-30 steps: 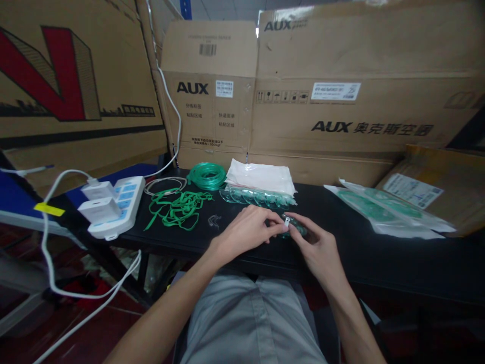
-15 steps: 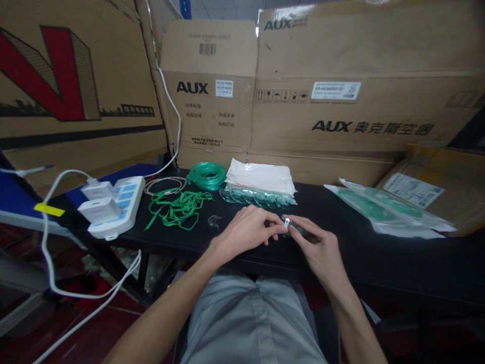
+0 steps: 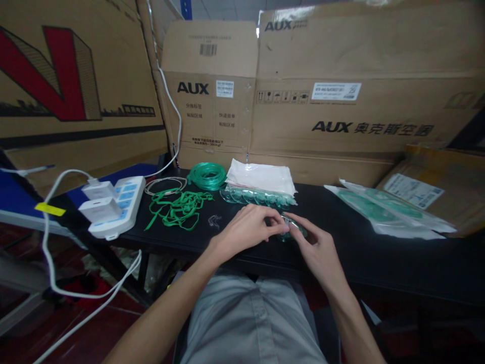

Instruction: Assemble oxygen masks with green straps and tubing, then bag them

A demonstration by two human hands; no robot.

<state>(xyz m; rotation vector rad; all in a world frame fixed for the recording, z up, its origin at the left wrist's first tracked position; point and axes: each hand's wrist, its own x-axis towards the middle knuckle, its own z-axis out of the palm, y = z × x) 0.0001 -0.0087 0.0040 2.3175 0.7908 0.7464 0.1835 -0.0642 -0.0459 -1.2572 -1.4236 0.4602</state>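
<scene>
My left hand [image 3: 252, 225] and my right hand [image 3: 314, 242] meet over the near part of the black table. Between them is a small clear-green plastic mask [image 3: 285, 236], mostly covered by fingers. The right hand grips it, thumb in front and fingers behind. Left thumb and forefinger pinch at a small silvery strip at the mask's top edge, now almost hidden. Just beyond the hands lies a row of nested clear-green masks [image 3: 261, 197], with white packaging sheets [image 3: 261, 174] behind them.
Green elastic straps [image 3: 176, 207], coiled green tubing [image 3: 206, 176], a thin pale loop [image 3: 165, 185] and small clear pieces [image 3: 214, 221] lie to the left. A power strip [image 3: 121, 207] with white cables stands further left. Packaged green items [image 3: 382, 207] lie right; cardboard boxes [image 3: 326, 111] stand behind.
The silvery strip, plainly visible between my fingers before, is now mostly covered. My hands have drawn slightly closer together, and more of the green mask shows below the fingers.
</scene>
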